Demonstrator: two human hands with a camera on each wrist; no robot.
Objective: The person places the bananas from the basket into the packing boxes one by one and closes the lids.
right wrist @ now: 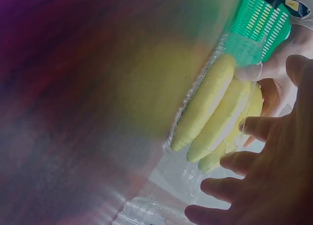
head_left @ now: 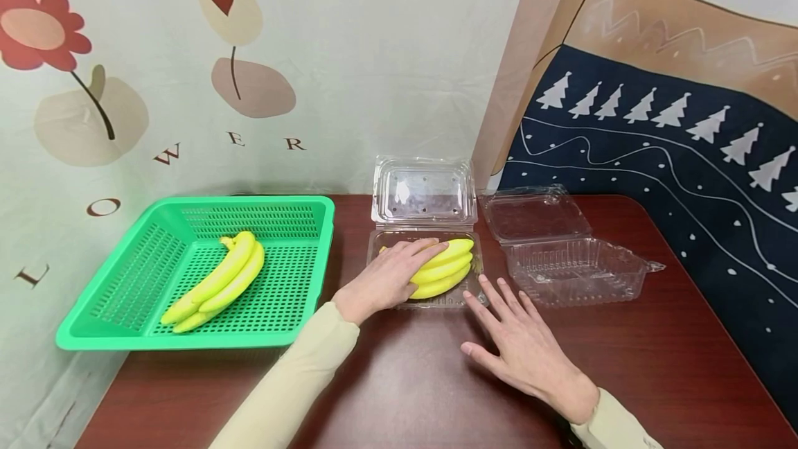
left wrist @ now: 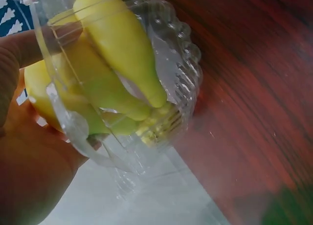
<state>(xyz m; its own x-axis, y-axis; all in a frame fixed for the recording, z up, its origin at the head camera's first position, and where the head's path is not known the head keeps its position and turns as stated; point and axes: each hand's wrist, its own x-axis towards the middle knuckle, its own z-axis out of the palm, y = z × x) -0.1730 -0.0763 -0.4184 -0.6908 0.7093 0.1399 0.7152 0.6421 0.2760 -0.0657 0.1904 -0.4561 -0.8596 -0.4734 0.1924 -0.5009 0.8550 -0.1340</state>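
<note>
A bunch of yellow bananas lies in the base of a clear plastic clamshell box, whose lid stands raised behind it. From the left, my left hand grips the bunch over its top; the left wrist view has the thumb on one side of the bananas and fingers beyond. My right hand hovers by the box's front right corner with fingers spread, holding nothing. In the right wrist view its fingers are straight and apart beside the box.
On the left, a green plastic basket holds another bunch of bananas. A second clear clamshell box sits opened on the right. Behind the dark red table hangs a printed cloth.
</note>
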